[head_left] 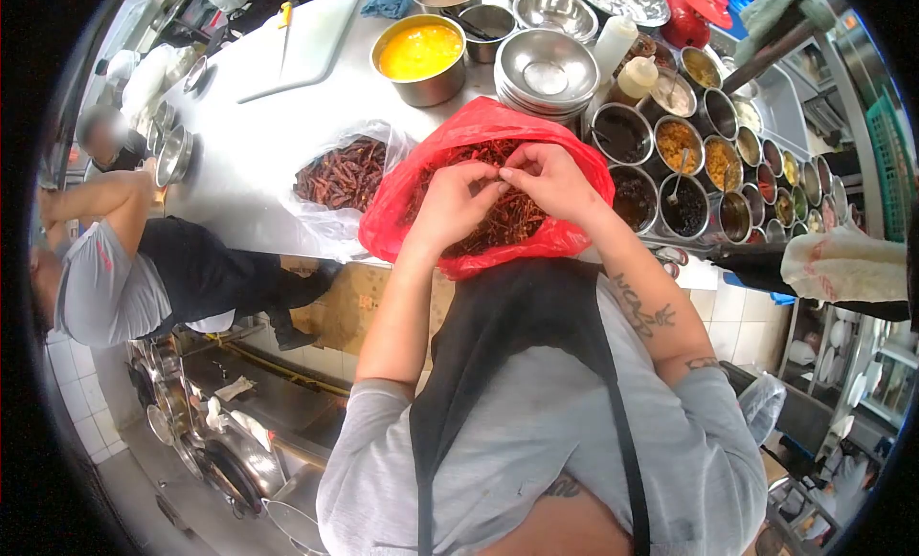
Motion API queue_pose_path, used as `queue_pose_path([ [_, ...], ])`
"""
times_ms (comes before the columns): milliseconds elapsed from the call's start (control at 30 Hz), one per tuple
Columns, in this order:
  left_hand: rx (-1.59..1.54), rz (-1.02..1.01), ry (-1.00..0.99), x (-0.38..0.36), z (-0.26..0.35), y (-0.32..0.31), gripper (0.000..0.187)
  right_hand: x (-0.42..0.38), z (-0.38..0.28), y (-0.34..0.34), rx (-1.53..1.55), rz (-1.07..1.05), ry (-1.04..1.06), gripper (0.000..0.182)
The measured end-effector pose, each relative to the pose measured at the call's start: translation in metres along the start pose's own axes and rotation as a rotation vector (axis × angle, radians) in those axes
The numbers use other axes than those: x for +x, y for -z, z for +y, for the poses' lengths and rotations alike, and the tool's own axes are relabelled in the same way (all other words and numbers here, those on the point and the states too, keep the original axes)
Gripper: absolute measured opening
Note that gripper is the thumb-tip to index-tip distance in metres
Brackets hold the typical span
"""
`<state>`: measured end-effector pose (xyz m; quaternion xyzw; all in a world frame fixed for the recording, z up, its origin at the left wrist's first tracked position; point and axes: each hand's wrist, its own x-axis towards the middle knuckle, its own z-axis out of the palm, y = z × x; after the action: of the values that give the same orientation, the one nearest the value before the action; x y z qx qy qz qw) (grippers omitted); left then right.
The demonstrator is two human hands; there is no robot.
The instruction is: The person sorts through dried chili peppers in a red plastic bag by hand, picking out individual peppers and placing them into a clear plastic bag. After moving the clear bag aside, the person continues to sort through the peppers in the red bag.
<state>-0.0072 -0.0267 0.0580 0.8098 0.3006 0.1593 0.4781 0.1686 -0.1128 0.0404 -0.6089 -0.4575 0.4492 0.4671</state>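
Note:
A red plastic bag (388, 210) lies wide at the table's front edge, filled with dried red chilies (515, 221). Over its mouth, my left hand (459, 200) and my right hand (553, 181) meet at the fingertips, thumbs and forefingers pinched together. Whatever is between them is too small or hidden to make out. Just left of the red bag stands an open clear plastic bag (316, 213) of darker dried chilies (347, 175).
Behind the bag are a pot of yellow liquid (419, 54) and stacked steel bowls (548, 68). Several seasoning containers (678, 146) crowd the right. A knife (284, 34) lies on a white cutting board (321, 39). Another person (115, 278) works at the left.

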Motion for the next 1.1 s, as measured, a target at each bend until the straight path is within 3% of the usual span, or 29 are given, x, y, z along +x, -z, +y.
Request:
queue_pose_path([
  [33, 0.004, -0.013, -0.011, 0.0, 0.002, 0.001, 0.018, 0.002, 0.005, 0.002, -0.028, -0.002, 0.003, 0.021],
  [133, -0.003, -0.035, -0.051, 0.001, 0.001, 0.006, 0.016, 0.001, 0.011, 0.012, 0.447, -0.125, -0.258, 0.024],
  [233, -0.109, 0.046, -0.051, 0.002, -0.01, -0.001, 0.015, -0.002, 0.004, 0.013, 0.574, -0.018, -0.366, 0.026],
  [267, -0.159, 0.089, -0.043, 0.002, -0.016, -0.005, 0.015, 0.0, 0.009, 0.01, 0.313, 0.097, -0.262, 0.025],
  [333, -0.613, 0.068, 0.169, 0.0, -0.027, -0.008, 0.017, 0.005, 0.026, 0.001, -0.208, 0.32, -0.046, 0.022],
  [433, -1.126, 0.058, 0.346, -0.003, -0.032, -0.012, 0.015, 0.004, 0.04, 0.005, -0.515, 0.16, -0.145, 0.019],
  [500, -1.421, 0.005, 0.393, -0.005, -0.046, -0.013, 0.014, 0.002, 0.045, 0.002, -0.656, 0.15, -0.091, 0.021],
  [533, -1.406, 0.044, 0.462, -0.006, -0.043, -0.015, 0.013, 0.0, 0.044, 0.0, -0.725, 0.133, -0.102, 0.023],
  [600, -1.323, 0.089, 0.479, -0.01, -0.041, -0.02, 0.012, -0.003, 0.06, -0.005, -0.831, 0.161, 0.013, 0.026],
  [667, -1.285, 0.092, 0.477, -0.012, -0.041, -0.021, 0.01, 0.001, 0.037, -0.008, -0.854, 0.05, -0.191, 0.023],
  [767, -1.196, 0.105, 0.442, -0.013, -0.042, -0.026, 0.009, -0.001, 0.05, -0.005, -0.807, 0.066, -0.022, 0.026],
  [833, -0.823, 0.053, 0.433, -0.015, -0.046, -0.025, 0.014, -0.006, 0.057, -0.007, -0.763, 0.147, 0.073, 0.032],
  [900, -0.079, 0.031, 0.115, -0.021, -0.056, -0.032, 0.026, -0.005, 0.063, -0.005, -0.756, 0.187, 0.097, 0.041],
  [967, 0.384, -0.023, 0.145, -0.029, -0.032, -0.029, 0.04, -0.006, 0.063, -0.005, -0.809, 0.208, 0.12, 0.048],
  [1033, 0.438, -0.1, 0.19, -0.03, -0.025, -0.031, 0.049, -0.007, 0.058, -0.006, -0.923, 0.215, 0.156, 0.053],
  [1100, 0.497, -0.096, 0.199, -0.03, -0.031, -0.042, 0.052, -0.006, 0.053, -0.006, -0.858, 0.104, 0.025, 0.058],
])
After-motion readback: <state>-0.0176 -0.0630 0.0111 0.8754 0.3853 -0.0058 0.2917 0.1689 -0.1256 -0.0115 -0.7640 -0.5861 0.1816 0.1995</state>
